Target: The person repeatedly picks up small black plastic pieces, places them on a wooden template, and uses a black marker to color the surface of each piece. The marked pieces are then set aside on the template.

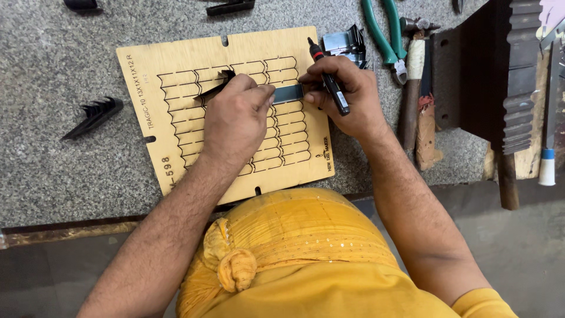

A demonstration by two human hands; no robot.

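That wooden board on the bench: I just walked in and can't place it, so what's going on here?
A person leans over a wooden board cut with rows of wavy slots, lying on a speckled stone bench. The left hand and right hand hold a metal strip flat on the board between them. The right hand also grips a black marker. Green pliers and a hammer lie to the right.

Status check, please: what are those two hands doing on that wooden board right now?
Left hand pressing a metal strip onto the slotted wooden board. Right hand steadies the strip's end, black marker in its grip. Green pliers lie apart; nothing in the way.
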